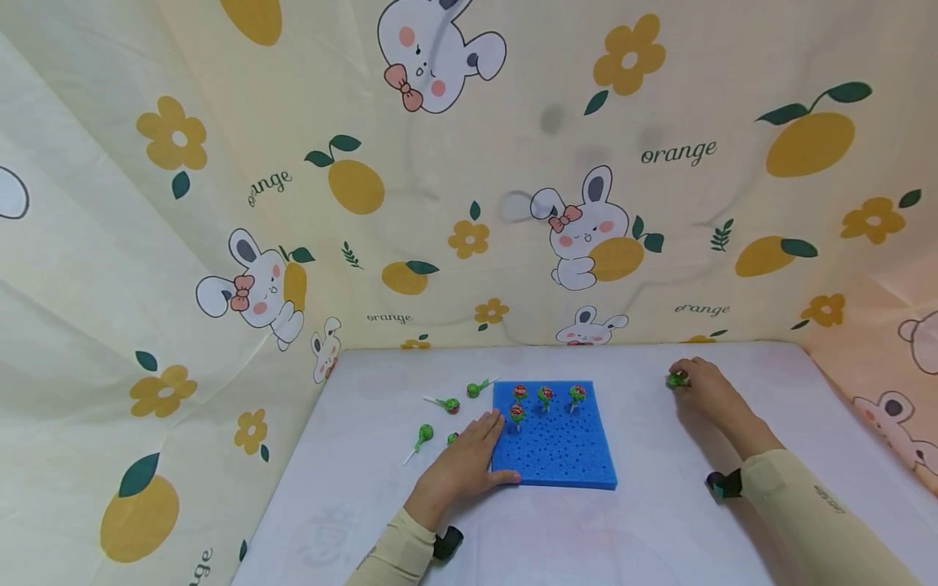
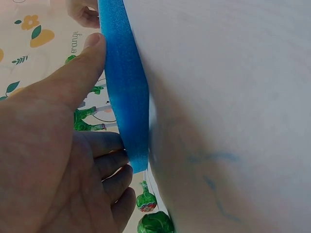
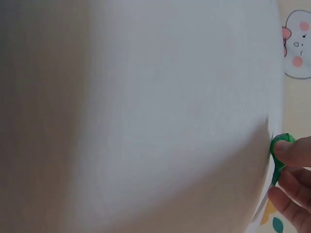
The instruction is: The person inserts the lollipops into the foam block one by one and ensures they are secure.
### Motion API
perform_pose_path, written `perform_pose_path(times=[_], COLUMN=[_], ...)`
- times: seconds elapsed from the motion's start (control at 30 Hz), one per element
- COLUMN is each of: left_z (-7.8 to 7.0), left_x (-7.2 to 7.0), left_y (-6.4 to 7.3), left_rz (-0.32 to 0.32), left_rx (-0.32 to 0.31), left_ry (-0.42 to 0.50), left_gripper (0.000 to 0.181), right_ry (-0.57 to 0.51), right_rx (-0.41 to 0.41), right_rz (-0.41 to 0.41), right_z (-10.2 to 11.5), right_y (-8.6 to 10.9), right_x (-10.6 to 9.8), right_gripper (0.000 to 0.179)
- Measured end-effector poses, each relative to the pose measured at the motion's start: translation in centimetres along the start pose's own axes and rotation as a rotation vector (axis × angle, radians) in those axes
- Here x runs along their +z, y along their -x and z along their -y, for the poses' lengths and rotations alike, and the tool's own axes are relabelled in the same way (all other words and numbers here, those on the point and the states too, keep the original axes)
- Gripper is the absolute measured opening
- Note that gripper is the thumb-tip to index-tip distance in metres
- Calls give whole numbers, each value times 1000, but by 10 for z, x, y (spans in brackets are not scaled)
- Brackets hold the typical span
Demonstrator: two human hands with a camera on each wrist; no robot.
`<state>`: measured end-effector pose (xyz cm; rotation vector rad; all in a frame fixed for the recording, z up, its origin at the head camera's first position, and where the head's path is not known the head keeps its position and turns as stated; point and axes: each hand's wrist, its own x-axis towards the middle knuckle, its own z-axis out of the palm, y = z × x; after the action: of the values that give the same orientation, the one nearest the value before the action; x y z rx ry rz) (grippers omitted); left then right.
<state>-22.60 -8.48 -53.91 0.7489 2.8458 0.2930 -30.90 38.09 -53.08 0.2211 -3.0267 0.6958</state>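
Well right of blue foam block [image 1: 560,468], our right hand [image 1: 707,392] pinches green-wrapped lollipop [image 1: 677,380]; our left hand [image 1: 469,456], fingers extended, rests against block. Pick-up step, we judge; next calls for carrying lollipop blockward, stick [image 3: 260,208] down.

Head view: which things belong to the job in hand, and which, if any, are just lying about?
Job: blue foam board; four lollipops standing in it; held lollipop in right grip; probably loose lollipops left of board.
Just background: patterned backdrop; tabletop.
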Motion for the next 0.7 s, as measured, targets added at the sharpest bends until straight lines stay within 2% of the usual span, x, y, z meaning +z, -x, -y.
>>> perform_pose_path(times=[0.37, 0.57, 0.7], left_z=[-1, -2, -1], left_x=[0, 1, 1], left_y=[1, 0, -1], left_rz=[2, -5, -8], left_rx=[-1, -3, -1], left_ry=[8, 8, 6], left_gripper=[105, 106, 106], right_ry=[-32, -38, -63], right_rx=[-2, -22, -47], right_rz=[34, -13, -50], right_z=[12, 26, 36], right_y=[-1, 2, 5], right_x=[4, 5, 5], right_gripper=[31, 43, 43])
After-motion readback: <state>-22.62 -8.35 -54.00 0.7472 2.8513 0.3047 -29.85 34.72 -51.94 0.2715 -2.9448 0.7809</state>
